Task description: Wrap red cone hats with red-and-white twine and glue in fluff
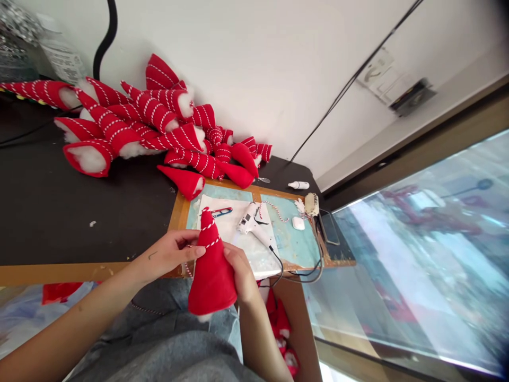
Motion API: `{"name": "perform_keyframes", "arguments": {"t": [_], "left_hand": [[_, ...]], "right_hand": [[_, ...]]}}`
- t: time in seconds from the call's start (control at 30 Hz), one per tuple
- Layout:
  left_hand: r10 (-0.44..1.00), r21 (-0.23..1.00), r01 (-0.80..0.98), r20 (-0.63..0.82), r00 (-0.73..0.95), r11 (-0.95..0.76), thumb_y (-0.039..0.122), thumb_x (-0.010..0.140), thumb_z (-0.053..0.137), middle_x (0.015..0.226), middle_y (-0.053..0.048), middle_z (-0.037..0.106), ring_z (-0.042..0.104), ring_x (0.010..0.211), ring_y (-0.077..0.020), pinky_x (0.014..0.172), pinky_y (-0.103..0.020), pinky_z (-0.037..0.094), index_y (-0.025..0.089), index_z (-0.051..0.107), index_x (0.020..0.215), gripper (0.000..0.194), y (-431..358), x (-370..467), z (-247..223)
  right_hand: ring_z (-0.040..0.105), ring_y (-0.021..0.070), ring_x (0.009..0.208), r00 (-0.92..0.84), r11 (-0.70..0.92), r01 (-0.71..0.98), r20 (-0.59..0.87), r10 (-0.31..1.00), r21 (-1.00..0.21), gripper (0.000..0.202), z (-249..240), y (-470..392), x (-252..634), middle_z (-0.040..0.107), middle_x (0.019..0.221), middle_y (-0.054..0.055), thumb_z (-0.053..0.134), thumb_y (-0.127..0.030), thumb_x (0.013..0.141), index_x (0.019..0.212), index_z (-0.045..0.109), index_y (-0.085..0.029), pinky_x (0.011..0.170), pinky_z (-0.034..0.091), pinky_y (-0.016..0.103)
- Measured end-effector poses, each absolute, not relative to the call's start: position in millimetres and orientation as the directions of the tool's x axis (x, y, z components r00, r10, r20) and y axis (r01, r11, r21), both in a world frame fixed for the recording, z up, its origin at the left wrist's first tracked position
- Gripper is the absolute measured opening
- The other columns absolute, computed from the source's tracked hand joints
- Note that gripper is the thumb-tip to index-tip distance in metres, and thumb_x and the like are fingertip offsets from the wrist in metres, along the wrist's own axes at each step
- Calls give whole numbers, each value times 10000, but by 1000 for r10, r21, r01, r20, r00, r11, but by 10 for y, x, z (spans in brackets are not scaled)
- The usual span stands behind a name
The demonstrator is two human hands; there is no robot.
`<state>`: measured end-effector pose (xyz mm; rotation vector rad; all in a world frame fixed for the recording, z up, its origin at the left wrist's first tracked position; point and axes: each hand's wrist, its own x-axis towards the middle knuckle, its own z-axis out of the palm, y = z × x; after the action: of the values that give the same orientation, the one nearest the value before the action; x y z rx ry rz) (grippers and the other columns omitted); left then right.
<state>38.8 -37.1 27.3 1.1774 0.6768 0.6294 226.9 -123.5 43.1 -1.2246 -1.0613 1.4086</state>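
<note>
A red felt cone (212,278) stuffed with white filling stands tip up in front of my body, above my lap. Red-and-white twisted cord (210,244) winds around its upper half, and a loose length hangs down on the left. My left hand (177,250) pinches the cord against the cone's left side, thumb pressed on the front. Wrapped around the right side of the cone is my right hand (240,270), its fingertips partly hidden behind it. Just beyond lie a white glue gun (254,225) and blue-handled thread snips (221,212) on white paper (234,244).
A heap of stuffed red cones (159,122) with cord lies against the wall. A white bottle (298,185), a cord scrap (278,209) and a phone (329,227) lie right of the paper. Cables trail off the table edge. More red pieces (280,321) sit in a box below.
</note>
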Motion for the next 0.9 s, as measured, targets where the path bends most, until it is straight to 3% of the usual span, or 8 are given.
{"name": "perform_keyframes", "arguments": {"t": [0.1,0.2,0.37,0.47,0.53,0.63,0.73,0.9], "left_hand": [[799,960,-97,-160,580,263,554,779,901,952,-61,845,776,925,-277,797,-319,617,273,874,1015,368,-381,388,256],[840,967,-73,-172,515,243,561,750,919,941,-61,841,774,900,-272,784,-317,615,265,872,977,375,-372,385,248],[784,952,-99,-177,595,290,628,739,909,895,-64,838,777,886,-274,778,-323,616,261,877,977,439,-369,372,284],[732,948,-102,-163,661,303,657,738,900,915,-71,847,776,862,-278,763,-331,615,257,882,968,462,-382,366,295],[760,955,-89,-165,629,281,657,743,899,920,-69,849,768,840,-268,752,-322,609,256,883,958,456,-384,361,282],[829,966,-80,-168,534,247,638,752,904,911,-55,845,766,869,-260,787,-313,606,265,879,968,431,-372,348,247],[838,963,-88,-175,517,256,659,726,915,929,-60,843,764,881,-265,783,-319,610,260,871,977,474,-367,333,231],[731,934,-96,-201,653,343,727,629,942,979,-104,847,777,913,-296,791,-345,625,217,859,963,615,-406,341,264]], "right_hand": [[695,288,1119,-18,-130,-10,-129,991,-992,498,444,-1233,2244,751,1257,78,707,-622,913,1260,674,-266,983,556,426],[691,278,1051,73,-134,138,-124,990,-981,588,457,-1217,2211,752,1195,75,902,-523,743,1200,654,-249,944,561,410],[706,245,898,-71,-227,-118,-220,973,-967,379,369,-1220,2233,780,1015,45,737,-541,888,1109,751,-233,839,559,372],[726,278,959,-136,-233,-238,-205,969,-943,382,313,-1238,2241,783,1016,53,670,-570,915,1074,758,-233,919,562,412],[715,290,1100,-113,-172,-226,-149,982,-959,419,311,-1247,2232,762,1199,60,677,-577,931,1208,702,-264,1026,541,436],[666,276,1185,-18,-118,-49,-117,993,-992,593,346,-1247,2216,687,1352,69,854,-524,823,1301,588,-295,1062,526,430],[663,254,1056,10,-140,-15,-140,990,-990,494,374,-1227,2220,714,1155,50,872,-467,780,1158,627,-264,983,534,403],[693,244,867,-149,-238,-282,-203,968,-930,290,382,-1204,2236,749,981,43,732,-494,832,995,732,-255,802,547,370]]}}
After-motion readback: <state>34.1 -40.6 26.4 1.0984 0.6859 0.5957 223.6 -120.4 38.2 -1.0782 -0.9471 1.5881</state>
